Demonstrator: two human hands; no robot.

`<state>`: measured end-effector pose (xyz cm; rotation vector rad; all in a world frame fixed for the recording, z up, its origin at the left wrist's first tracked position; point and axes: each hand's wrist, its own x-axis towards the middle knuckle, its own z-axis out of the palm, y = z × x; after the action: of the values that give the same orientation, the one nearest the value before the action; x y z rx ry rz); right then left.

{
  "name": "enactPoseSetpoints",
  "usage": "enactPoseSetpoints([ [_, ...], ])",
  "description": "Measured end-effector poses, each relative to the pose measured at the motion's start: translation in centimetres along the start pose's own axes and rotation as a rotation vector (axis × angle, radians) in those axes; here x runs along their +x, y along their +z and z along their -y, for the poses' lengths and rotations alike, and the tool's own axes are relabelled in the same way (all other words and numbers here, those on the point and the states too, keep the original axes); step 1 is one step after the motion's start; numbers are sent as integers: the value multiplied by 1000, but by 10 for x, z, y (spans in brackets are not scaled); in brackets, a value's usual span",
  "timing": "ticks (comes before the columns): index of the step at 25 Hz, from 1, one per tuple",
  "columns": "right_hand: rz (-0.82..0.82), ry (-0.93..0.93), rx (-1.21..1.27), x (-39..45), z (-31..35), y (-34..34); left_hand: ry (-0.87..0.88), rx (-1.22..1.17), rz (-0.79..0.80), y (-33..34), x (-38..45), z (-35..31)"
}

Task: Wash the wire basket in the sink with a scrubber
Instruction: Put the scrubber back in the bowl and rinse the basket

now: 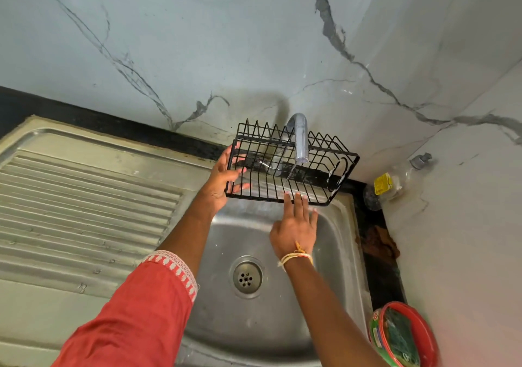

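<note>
Over the steel sink (343, 234), your left hand (223, 178) grips the left end of the black wire basket (291, 166), holding it tilted under the tap (300, 138) as a thin stream of water runs through it. Your right hand (295, 227), fingers straight, touches the basket's near edge. A green scrubber (399, 335) sits in a red dish (423, 335) at the sink's right.

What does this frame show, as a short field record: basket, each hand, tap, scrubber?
basket: wire basket held up over the sink, under the tap
left hand: left hand grips the basket's left end
right hand: right hand, fingers straight, touching the basket's front edge
tap: tap running a thin stream
scrubber: green scrubber in red dish, unused
</note>
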<state>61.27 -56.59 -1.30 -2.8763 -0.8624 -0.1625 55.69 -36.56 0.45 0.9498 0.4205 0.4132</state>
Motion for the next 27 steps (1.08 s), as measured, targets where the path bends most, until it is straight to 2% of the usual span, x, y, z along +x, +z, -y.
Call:
enactPoseSetpoints([
  [2, 21, -33, 3, -5, 42, 2, 4, -2, 21, 7, 3, 4],
  [4, 8, -174, 65, -12, 74, 9, 19, -6, 25, 9, 7, 5],
  [6, 0, -285, 69, -5, 63, 7, 19, 16, 14, 2, 12, 1],
  [7, -24, -286, 43, 0, 45, 9, 6, 12, 5, -1, 13, -1],
  [9, -88, -131, 21, 1, 12, 8, -16, -38, -2, 0, 11, 3],
  [11, -60, -14, 0, -1, 26, 10, -41, -77, 9, 14, 6, 9],
  [12, -6, -34, 18, 0, 49, 11, -48, -88, 14, 22, 5, 12],
  [15, -23, -292, 170, 3, 91, 17, -17, -63, 26, 29, 7, 9],
  [17, -37, -432, 149, 13, 59, 14, 2, -20, 30, 19, 8, 1],
  [18, -43, -407, 89, 14, 33, 16, 2, -10, 17, 12, 8, -3],
  [21, -20, -88, -31, 10, -23, 16, -13, -22, -33, -9, 5, -7],
  [23, 126, 59, -87, 9, -1, 15, -10, -28, -52, -16, 1, -6],
  [24, 177, 60, -93, 8, 24, 15, -14, -27, -60, -17, 0, -4],
  [27, 224, -246, 52, -1, 93, 17, -7, 51, -87, -17, -5, -1],
])
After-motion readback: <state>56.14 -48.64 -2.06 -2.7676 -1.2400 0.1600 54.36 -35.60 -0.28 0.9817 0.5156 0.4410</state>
